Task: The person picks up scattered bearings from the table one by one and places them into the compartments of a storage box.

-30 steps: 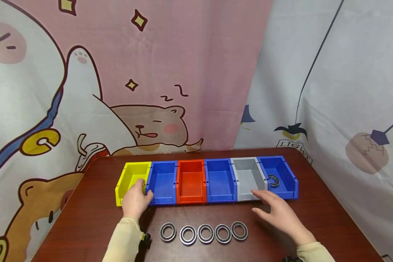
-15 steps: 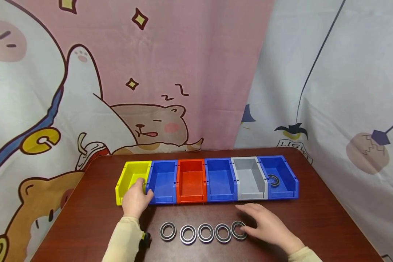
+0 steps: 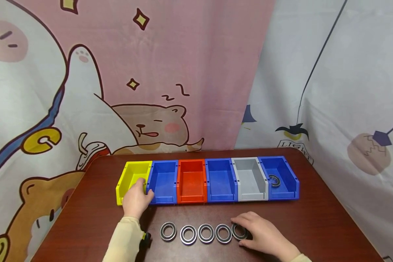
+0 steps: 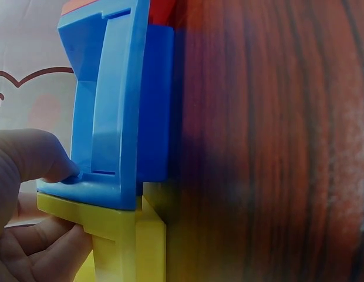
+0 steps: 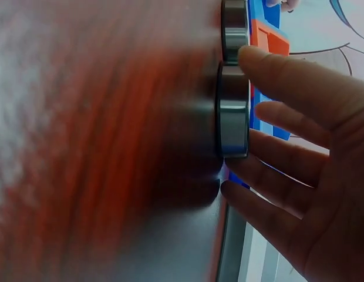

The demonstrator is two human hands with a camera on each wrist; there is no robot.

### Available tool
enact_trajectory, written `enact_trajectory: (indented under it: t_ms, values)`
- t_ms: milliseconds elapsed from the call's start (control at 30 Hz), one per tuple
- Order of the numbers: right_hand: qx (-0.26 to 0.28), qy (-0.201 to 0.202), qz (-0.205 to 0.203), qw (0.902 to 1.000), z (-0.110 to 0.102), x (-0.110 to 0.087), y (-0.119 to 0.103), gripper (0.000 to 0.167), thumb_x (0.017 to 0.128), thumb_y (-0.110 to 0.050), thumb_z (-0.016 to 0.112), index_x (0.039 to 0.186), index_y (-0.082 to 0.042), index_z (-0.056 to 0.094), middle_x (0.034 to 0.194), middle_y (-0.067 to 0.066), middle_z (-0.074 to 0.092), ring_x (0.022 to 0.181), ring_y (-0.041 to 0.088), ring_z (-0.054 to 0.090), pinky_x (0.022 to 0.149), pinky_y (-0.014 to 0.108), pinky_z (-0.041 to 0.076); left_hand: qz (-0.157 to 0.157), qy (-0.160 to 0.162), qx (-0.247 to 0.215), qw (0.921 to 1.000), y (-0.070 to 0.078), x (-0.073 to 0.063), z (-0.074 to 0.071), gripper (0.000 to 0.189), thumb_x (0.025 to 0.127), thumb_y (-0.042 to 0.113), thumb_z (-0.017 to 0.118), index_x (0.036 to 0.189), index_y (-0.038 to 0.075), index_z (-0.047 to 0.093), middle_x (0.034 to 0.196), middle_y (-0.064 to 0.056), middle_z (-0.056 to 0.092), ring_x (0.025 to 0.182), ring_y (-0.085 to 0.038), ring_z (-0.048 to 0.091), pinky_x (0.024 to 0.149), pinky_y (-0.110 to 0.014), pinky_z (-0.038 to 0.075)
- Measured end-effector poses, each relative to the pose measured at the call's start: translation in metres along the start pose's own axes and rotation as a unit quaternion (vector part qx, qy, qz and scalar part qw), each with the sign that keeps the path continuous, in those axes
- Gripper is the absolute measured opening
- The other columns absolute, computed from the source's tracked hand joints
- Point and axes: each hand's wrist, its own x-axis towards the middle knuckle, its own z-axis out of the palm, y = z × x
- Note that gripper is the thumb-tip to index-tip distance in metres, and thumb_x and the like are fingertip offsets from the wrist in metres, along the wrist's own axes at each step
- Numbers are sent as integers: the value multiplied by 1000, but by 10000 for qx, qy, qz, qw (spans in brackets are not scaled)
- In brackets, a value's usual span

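Polished steel and black make up the ring-shaped bearings in front of you: a bright outer rim, a dark band inside it, a thin bright inner rim, and a round hole showing the brown table (image 3: 85, 218). Five stand in a slightly uneven row, lying flat on the wood; the leftmost sits a little apart from the other four. Your right hand (image 3: 262, 233) is at the rightmost bearing (image 5: 233, 126), covering part of it. Its thumb and fingers are spread loosely about the ring, not curled round it; you cannot tell from here whether the skin touches the metal. Edge-on, from the right wrist, that bearing's side is a smooth, mirror-like band reflecting grey and dark tones.

Your left hand (image 3: 135, 200) grips the adjoining walls of the yellow bin (image 3: 135, 166) and the blue bin beside it (image 3: 164, 182), the thumb inside the blue one and the curled fingers on the yellow side. Rightward run a red bin, a second blue bin, a grey bin and a third blue bin. Inside that last one, close to its left wall, is another bearing (image 3: 275, 186) of the same dark-and-silver look; its exact tilt is unclear.
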Motion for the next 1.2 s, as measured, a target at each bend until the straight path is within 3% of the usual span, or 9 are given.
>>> enact_trajectory:
  t_ms: [467,933,1200]
  values:
    - [-331,-226,80,9992,1,3,-6,56,67,-28,88,117,-13,69,108,-4,62,101,16,58,79,35,53,8,-7,-19,10000,0,-1,-1,48,82,21,73,119,-4,57,99,-24,68,75,-36,63,69,-53,53]
    - [-91,230,-29,9997,4,4,-1,49,58,-22,88,103,-13,72,99,-7,63,91,14,58,76,33,52,-28,-76,-13,10000,0,-1,1,48,82,21,73,119,-4,57,99,-23,68,75,-35,62,70,-52,53]
    - [-31,426,263,9987,-5,5,8,53,59,-25,90,107,-13,71,102,-6,65,94,16,60,80,37,52,48,18,-23,10000,0,0,1,48,82,22,73,119,-4,58,99,-23,68,75,-36,63,68,-53,53]
